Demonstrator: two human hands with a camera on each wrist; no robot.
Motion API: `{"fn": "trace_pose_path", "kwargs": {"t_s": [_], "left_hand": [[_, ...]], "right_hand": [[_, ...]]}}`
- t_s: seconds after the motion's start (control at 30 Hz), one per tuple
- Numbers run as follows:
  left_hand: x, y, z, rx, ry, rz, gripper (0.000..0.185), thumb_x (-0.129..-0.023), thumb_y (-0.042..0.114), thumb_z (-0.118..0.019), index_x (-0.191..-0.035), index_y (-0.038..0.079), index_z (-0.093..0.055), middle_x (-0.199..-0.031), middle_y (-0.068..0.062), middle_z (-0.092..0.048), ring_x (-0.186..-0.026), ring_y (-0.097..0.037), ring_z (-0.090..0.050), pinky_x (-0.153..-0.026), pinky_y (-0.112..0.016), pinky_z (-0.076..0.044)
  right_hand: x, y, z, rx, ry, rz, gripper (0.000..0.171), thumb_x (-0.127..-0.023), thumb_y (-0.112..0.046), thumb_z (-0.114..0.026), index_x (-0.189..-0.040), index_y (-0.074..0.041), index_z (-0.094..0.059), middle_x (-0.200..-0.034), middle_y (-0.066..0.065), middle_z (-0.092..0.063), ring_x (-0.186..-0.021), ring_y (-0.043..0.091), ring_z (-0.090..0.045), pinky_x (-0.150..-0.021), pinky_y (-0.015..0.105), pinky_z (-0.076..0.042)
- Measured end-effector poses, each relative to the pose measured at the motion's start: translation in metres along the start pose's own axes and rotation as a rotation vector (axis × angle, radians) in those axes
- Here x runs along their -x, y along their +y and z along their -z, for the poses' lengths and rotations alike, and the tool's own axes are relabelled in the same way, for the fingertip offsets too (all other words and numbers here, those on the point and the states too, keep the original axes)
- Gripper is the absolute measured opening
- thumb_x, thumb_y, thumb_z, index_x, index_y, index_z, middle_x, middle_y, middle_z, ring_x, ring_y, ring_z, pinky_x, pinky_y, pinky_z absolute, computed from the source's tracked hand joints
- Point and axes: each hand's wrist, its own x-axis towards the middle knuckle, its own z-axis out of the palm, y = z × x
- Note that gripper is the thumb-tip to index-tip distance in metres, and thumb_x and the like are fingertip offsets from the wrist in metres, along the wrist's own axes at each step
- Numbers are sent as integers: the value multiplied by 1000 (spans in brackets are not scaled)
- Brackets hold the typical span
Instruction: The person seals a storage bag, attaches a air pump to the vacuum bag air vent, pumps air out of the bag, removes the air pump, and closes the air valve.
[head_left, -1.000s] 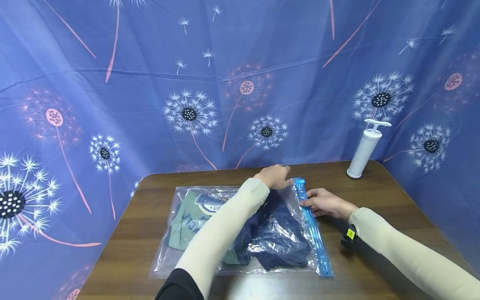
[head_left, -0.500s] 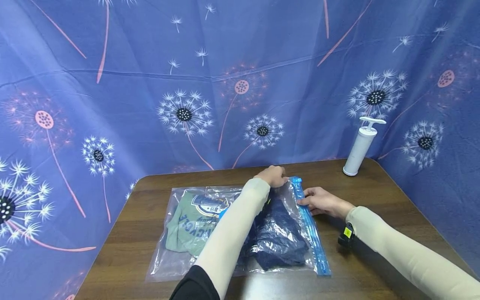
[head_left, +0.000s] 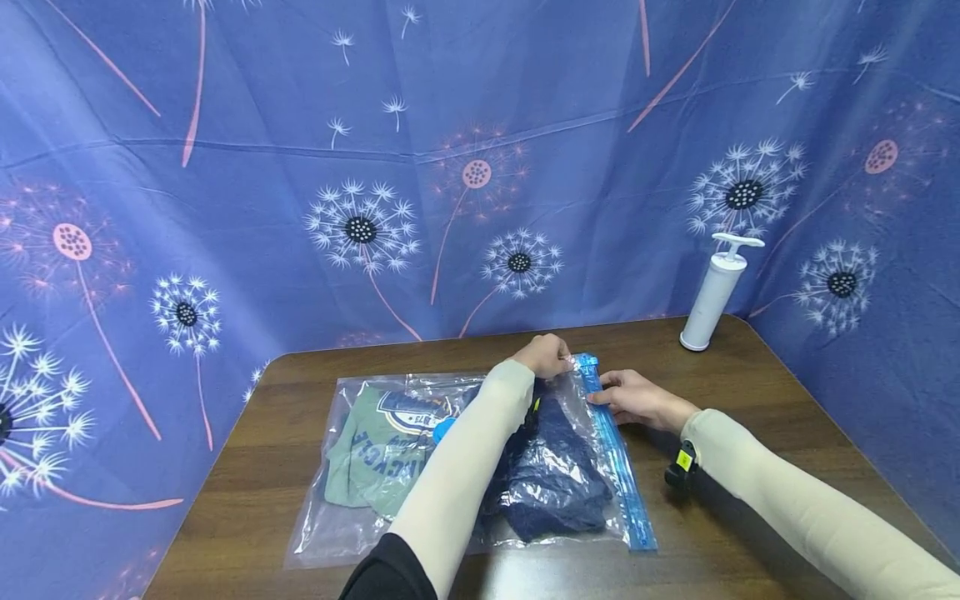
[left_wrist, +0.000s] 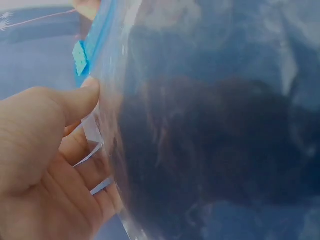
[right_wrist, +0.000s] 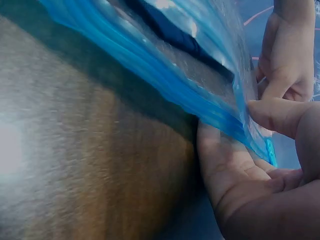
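Note:
A clear vacuum storage bag (head_left: 311, 533) lies flat on the table, its blue zip strip (head_left: 622, 467) along the right side. Inside are a folded green shirt with printed letters (head_left: 382, 454) and a dark navy garment (head_left: 555, 475). My left hand (head_left: 543, 357) pinches the bag's far edge near the zip corner; in the left wrist view its thumb lies on the film beside the light-blue zip slider (left_wrist: 80, 57). My right hand (head_left: 637, 398) grips the zip strip close to that corner, thumb on top and fingers underneath in the right wrist view. My left forearm hides part of the shirt.
A white hand pump (head_left: 712, 300) with a T-handle stands at the table's far right corner. On the bag a blue round valve (head_left: 442, 429) shows beside my left forearm. A blue dandelion-print curtain (head_left: 420, 192) hangs behind the wooden table (head_left: 232, 467).
The head view has shifted a little. My left fingers have come down onto the bag's far edge, and my left forearm has moved off the blue valve. My right hand stays at the zip.

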Motion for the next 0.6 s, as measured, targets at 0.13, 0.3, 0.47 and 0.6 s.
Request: {"fn": "trace_pose_path", "kwargs": {"t_s": [0.13, 0.3, 0.47, 0.6], "left_hand": [[2, 0, 1, 15, 6, 14, 19, -104, 23, -63, -102, 11, -77, -85, -1, -75, -64, -10, -65, -66, -23, -53], [4, -2, 1, 26, 5, 5, 21, -105, 22, -62, -90, 12, -74, -79, -1, -74, -57, -8, -57, -62, -22, -49], [1, -1, 0, 35, 10, -25, 19, -105, 23, -61, -104, 11, -75, -83, -1, -73, -62, -9, -57, -65, -22, -48], [1, 0, 2, 58, 20, -48, 23, -106, 25, -58, -115, 12, -75, -89, 2, -74, -70, -9, -62, -67, -23, -50]], "right_hand": [[-11, -5, 2, -29, 38, 26, 81, -102, -28, -64, -158, 10, -18, -152, 32, -39, -135, 44, -51, -103, 50, -54], [-29, -7, 5, -111, 119, 87, 75, -105, -31, -61, -155, 10, -26, -145, 27, -49, -118, 30, -65, -101, 43, -56], [-37, -4, 13, -153, 158, 121, 58, -106, -30, -59, -145, 11, -45, -113, 4, -66, -90, 8, -68, -82, 27, -60], [-39, -4, 15, -196, 144, 126, 52, -105, -29, -61, -139, 9, -50, -100, -5, -68, -84, 7, -68, -78, 26, -60]]}}
